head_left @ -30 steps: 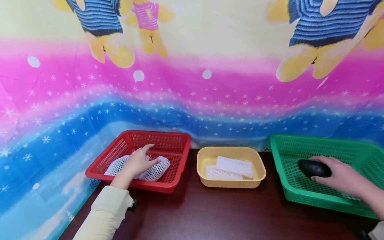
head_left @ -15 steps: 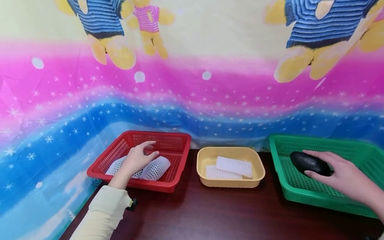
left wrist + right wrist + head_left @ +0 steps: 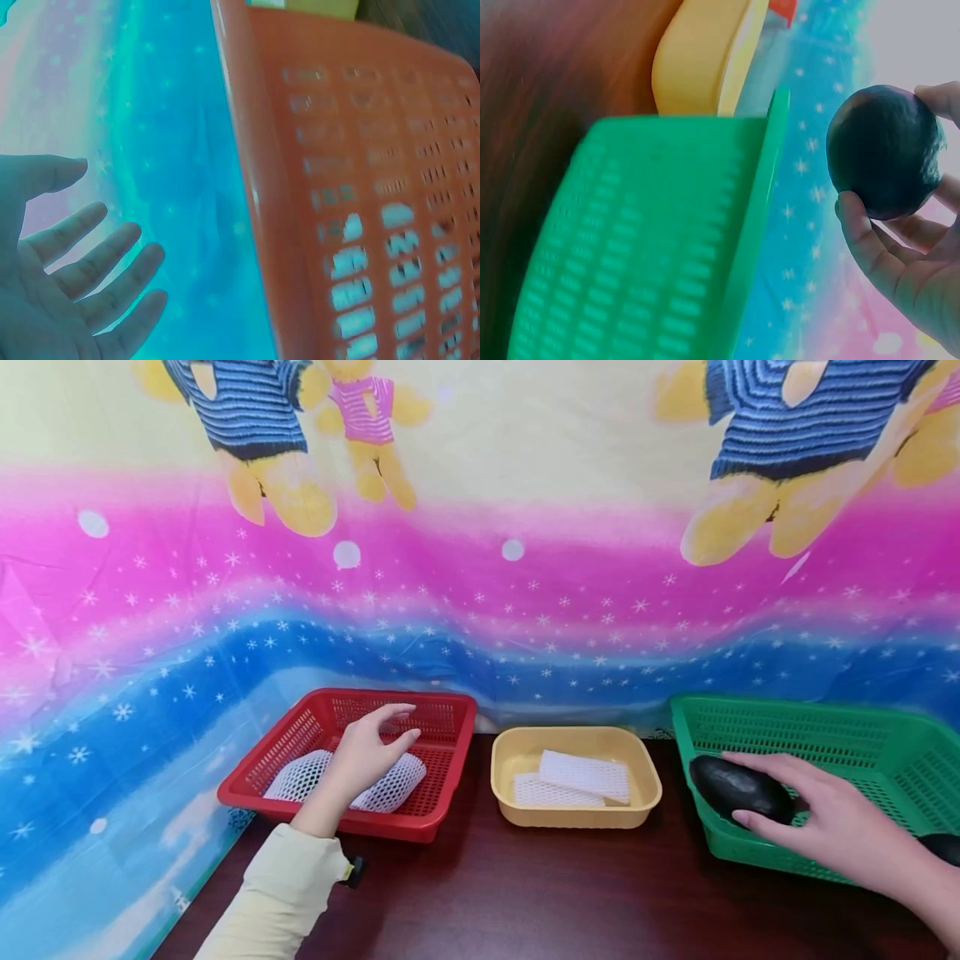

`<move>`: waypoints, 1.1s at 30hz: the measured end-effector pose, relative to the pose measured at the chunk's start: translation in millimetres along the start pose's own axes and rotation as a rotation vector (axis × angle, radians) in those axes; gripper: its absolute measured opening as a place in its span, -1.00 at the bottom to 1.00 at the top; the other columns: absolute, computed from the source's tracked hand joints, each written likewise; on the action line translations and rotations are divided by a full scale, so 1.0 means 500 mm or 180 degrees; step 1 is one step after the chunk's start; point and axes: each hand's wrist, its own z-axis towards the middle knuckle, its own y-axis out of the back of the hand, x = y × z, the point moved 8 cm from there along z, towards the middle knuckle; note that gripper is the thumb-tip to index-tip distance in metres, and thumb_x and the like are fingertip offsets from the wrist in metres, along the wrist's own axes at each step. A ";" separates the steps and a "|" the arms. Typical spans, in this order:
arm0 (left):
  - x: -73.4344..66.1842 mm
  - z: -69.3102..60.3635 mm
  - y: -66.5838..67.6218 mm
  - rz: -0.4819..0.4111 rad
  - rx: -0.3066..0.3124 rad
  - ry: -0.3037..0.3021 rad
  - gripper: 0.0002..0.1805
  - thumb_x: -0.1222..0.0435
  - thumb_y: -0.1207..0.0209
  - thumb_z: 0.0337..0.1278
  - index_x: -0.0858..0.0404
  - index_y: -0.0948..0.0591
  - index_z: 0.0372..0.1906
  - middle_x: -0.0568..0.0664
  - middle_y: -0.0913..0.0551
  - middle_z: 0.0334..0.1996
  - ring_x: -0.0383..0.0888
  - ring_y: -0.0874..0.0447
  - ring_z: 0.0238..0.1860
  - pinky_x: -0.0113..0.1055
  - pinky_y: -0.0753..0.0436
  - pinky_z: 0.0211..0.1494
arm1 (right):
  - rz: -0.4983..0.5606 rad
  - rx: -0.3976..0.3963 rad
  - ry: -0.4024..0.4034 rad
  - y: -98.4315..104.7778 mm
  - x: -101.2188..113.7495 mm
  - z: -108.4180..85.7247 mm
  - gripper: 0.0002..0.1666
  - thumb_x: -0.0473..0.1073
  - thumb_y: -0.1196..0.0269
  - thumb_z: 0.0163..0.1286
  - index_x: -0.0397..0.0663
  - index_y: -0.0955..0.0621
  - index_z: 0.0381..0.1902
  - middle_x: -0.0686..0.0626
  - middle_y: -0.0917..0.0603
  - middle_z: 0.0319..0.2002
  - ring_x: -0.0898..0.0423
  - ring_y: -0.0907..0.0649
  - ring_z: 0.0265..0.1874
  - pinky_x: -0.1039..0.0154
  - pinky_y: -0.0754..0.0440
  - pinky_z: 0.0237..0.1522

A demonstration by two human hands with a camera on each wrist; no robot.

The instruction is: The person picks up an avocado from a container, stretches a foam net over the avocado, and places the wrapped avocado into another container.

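Note:
In the head view my right hand holds a dark, oval avocado between thumb and fingers, over the left end of the green basket. The right wrist view shows the avocado lifted above the basket rim. My left hand hovers over the red basket, its fingers relaxed and holding nothing. Below it lie white foam-net-wrapped pieces, one partly hidden by the hand. Two flat white foam nets lie in the yellow tub between the baskets.
Another dark object shows in the green basket, partly behind the right forearm. A patterned cloth hangs behind the containers. All three stand in a row on a dark brown table.
My right hand has carried the avocado leftward and up inside the green basket, uncovering another dark object. My left hand has risen and shifted slightly right above the red basket.

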 end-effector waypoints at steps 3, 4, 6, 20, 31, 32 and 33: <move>-0.016 0.005 -0.017 -0.0085 0.0032 -0.0061 -0.44 0.20 -0.31 0.34 0.16 -0.52 0.39 0.14 -0.59 0.27 0.17 -0.51 0.31 0.15 -0.56 0.23 | 0.0044 0.0031 0.0117 -0.016 0.024 -0.003 -0.20 -0.06 -0.59 0.14 0.08 -0.56 0.34 -0.13 -0.64 0.08 0.13 -0.62 -0.13 0.30 -0.60 -0.48; -0.021 0.007 -0.024 -0.0102 0.0047 -0.0084 -0.45 0.20 -0.31 0.34 0.17 -0.53 0.39 0.14 -0.59 0.27 0.16 -0.50 0.31 0.15 -0.55 0.25 | 0.0077 0.0045 0.0139 -0.022 0.032 -0.005 -0.19 -0.06 -0.59 0.14 0.11 -0.56 0.35 -0.11 -0.64 0.08 0.08 -0.63 -0.13 0.30 -0.60 -0.48; -0.032 0.012 -0.037 -0.0128 0.0065 -0.0112 -0.45 0.21 -0.32 0.33 0.17 -0.54 0.38 0.12 -0.60 0.26 0.14 -0.52 0.30 0.14 -0.54 0.26 | 0.0111 0.0052 0.0204 -0.033 0.046 -0.008 -0.19 -0.06 -0.60 0.13 0.15 -0.55 0.35 -0.08 -0.63 0.10 0.07 -0.62 -0.15 0.31 -0.55 -0.51; -0.088 0.039 -0.129 -0.0264 0.0189 -0.0200 -0.49 0.19 -0.35 0.32 0.15 -0.58 0.32 0.11 -0.64 0.20 0.08 -0.62 0.16 0.02 -0.62 0.18 | 0.0350 0.0293 0.0424 -0.104 0.108 -0.013 -0.22 0.04 -0.55 0.20 0.37 -0.52 0.36 0.13 -0.61 0.12 0.22 -0.59 -0.08 0.26 -0.59 -0.37; -0.129 0.048 -0.209 -0.0319 0.0378 -0.0401 -0.52 0.19 -0.31 0.36 0.19 -0.59 0.31 0.11 -0.61 0.22 0.08 -0.56 0.22 0.03 -0.55 0.27 | 0.0583 0.0473 0.0895 -0.167 0.151 -0.013 -0.23 0.05 -0.53 0.24 0.32 -0.51 0.38 0.15 -0.60 0.13 0.28 -0.59 -0.05 0.29 -0.62 -0.29; -0.134 0.049 -0.215 -0.0347 0.0384 -0.0441 -0.53 0.20 -0.31 0.35 0.20 -0.60 0.31 0.12 -0.61 0.23 0.10 -0.56 0.22 0.03 -0.55 0.26 | 0.0633 0.0540 0.0914 -0.175 0.153 -0.013 -0.25 0.06 -0.51 0.26 0.31 -0.51 0.38 0.13 -0.60 0.14 0.27 -0.59 -0.05 0.29 -0.63 -0.29; -0.139 0.050 -0.221 -0.0378 0.0393 -0.0460 -0.53 0.21 -0.31 0.35 0.20 -0.60 0.31 0.11 -0.61 0.23 0.10 -0.57 0.21 0.03 -0.56 0.25 | 0.0683 0.0618 0.0924 -0.183 0.155 -0.012 -0.27 0.07 -0.50 0.28 0.30 -0.50 0.38 0.11 -0.60 0.14 0.27 -0.59 -0.04 0.29 -0.63 -0.28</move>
